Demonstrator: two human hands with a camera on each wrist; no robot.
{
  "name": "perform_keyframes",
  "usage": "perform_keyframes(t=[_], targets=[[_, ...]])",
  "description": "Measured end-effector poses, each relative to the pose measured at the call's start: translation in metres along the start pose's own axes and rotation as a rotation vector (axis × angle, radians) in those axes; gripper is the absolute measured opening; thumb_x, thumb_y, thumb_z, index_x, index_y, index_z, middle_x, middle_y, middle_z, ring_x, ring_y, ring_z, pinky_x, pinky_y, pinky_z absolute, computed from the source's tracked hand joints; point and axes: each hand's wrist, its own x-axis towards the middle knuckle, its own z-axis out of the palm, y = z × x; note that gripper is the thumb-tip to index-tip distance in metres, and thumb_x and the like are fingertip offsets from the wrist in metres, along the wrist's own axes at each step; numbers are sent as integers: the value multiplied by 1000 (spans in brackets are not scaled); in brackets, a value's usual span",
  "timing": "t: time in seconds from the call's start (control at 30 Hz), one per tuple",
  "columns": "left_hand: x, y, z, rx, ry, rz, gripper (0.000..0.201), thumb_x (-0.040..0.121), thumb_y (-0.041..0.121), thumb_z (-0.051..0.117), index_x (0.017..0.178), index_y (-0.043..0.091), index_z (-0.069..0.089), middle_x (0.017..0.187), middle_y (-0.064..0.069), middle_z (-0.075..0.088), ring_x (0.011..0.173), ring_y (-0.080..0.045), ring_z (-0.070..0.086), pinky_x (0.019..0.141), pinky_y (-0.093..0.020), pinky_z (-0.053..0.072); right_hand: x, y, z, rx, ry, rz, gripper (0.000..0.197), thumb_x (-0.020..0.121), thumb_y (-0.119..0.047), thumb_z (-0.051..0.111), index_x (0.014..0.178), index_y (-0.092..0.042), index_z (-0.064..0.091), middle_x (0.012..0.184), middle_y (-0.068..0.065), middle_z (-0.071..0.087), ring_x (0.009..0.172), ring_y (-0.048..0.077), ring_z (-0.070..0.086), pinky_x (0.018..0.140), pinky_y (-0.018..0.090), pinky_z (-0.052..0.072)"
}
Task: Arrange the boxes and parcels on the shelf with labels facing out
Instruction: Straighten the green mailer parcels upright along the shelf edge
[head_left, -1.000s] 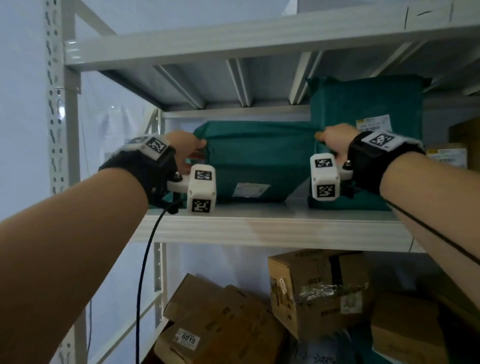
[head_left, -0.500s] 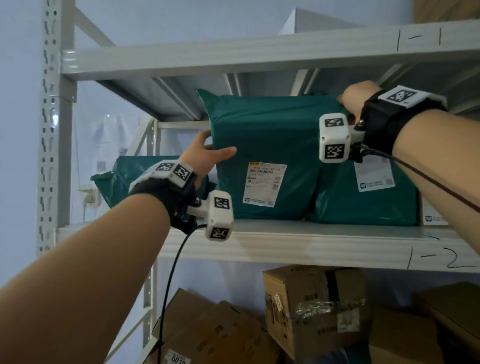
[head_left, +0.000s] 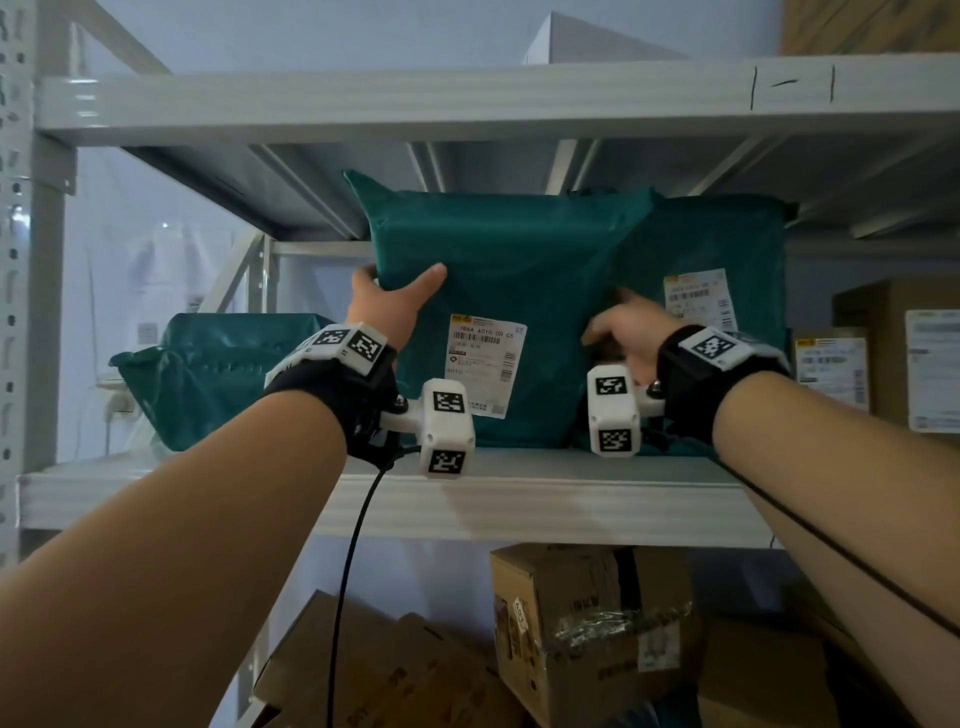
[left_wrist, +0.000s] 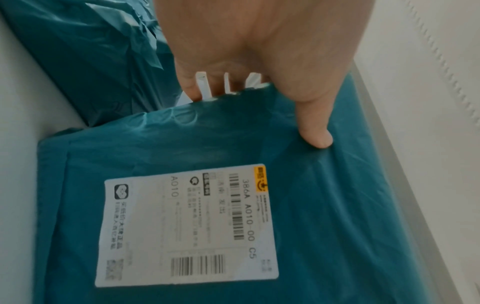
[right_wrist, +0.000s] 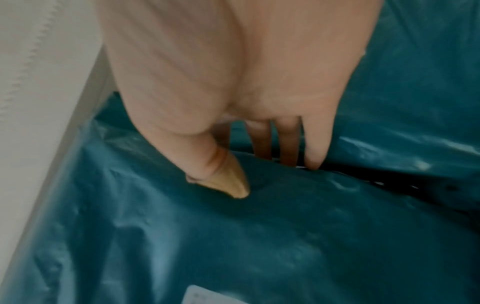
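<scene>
Parcel (head_left: 511, 291) now stands upright mid-shelf (head_left: 519, 499), label (head_left: 485, 364) facing out, where a second ago it lay flat; left hand (head_left: 387, 306) grips its 9 o'clock edge, right hand (head_left: 631, 332) pinches its 3 o'clock edge beside the next parcel (head_left: 727, 249), so only squaring remains.

The shelf (head_left: 519, 499) is seen from the head view, looking forward and a little up. The green parcel (head_left: 509, 270) is seen very close from each wrist view, and is shared by all three views.
</scene>
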Motion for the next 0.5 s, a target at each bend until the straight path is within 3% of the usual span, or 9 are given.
perform_keyframes(t=[0.07, 0.17, 0.27, 0.4, 0.5], targets=[[2, -1, 1, 31, 31, -6, 82, 68, 51, 74, 133, 17, 37, 119, -5, 60, 102, -26, 64, 91, -46, 54, 5, 12, 2, -25, -38, 36, 46, 84, 6, 55, 126, -15, 53, 109, 6, 67, 103, 28, 62, 82, 42, 55], [2, -2, 1, 85, 75, -22, 83, 66, 57, 72, 129, 13, 41, 109, -2, 60, 97, -24, 64, 89, -43, 54, 7, 20, 4, -12, -50, 54, 51, 82, -21, 70, 130, -20, 53, 122, 3, 65, 112, 26, 61, 97, 48, 49], [3, -12, -5, 225, 55, -90, 86, 56, 64, 70, 122, 10, 55, 110, -6, 68, 94, -27, 67, 88, -43, 55, 12, 22, 3, 4, -22, 43, 57, 77, -37, 73, 128, -20, 54, 126, 3, 63, 114, 27, 61, 98, 47, 49], [-3, -28, -8, 397, -33, -190, 58, 81, 53, 59, 119, 9, 57, 113, -7, 64, 103, -29, 62, 91, -32, 48, 11, 14, 9, -114, 81, 44, 62, 76, -50, 70, 126, -15, 54, 121, 1, 59, 112, 23, 58, 92, 38, 53], [-1, -31, -5, 357, 47, -175, 60, 85, 55, 51, 127, 11, 53, 121, -8, 62, 106, -29, 61, 97, -36, 47, 12, 14, 14, -213, 182, -52, 49, 80, -49, 66, 113, -13, 59, 104, 3, 58, 108, 26, 59, 90, 41, 54]])
